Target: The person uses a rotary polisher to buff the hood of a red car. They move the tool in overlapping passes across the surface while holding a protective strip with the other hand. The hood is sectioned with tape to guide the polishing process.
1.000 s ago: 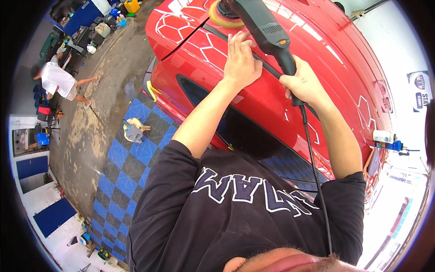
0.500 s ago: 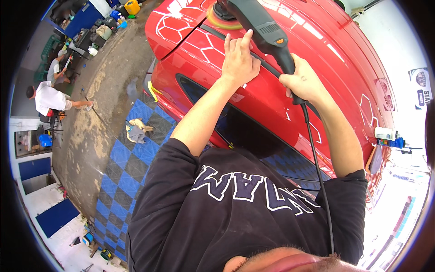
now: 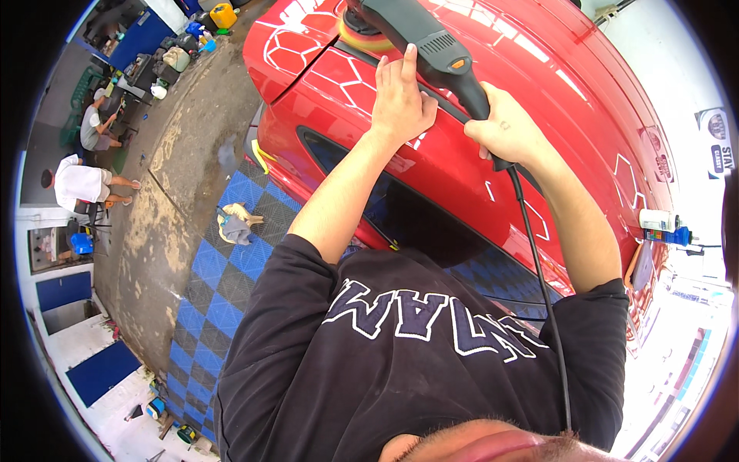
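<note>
A black corded car polisher (image 3: 419, 40) lies over the roof of a red car (image 3: 469, 177), its yellow pad (image 3: 368, 40) against the paint near a dark seam. My right hand (image 3: 508, 127) is wrapped round the rear handle, from which a black cable (image 3: 531, 250) runs down past my chest. Just left of the polisher's body, my left hand (image 3: 402, 96) rests on the car's roof edge with its fingers stretched out, close to the tool; whether a fingertip touches it I cannot tell. The pad's underside is hidden.
Bottles (image 3: 662, 227) stand at the car's right end. Yellow tape (image 3: 262, 156) hangs at its left end. Cloths (image 3: 237, 225) lie on blue and black floor tiles (image 3: 208, 308). Two people sit far left, one in a white shirt (image 3: 81, 182). A yellow jerrycan (image 3: 223, 15) stands behind.
The polisher has slid a little to the left and away from me along the roof, with my right hand on its handle. My left hand has shifted slightly left alongside it.
</note>
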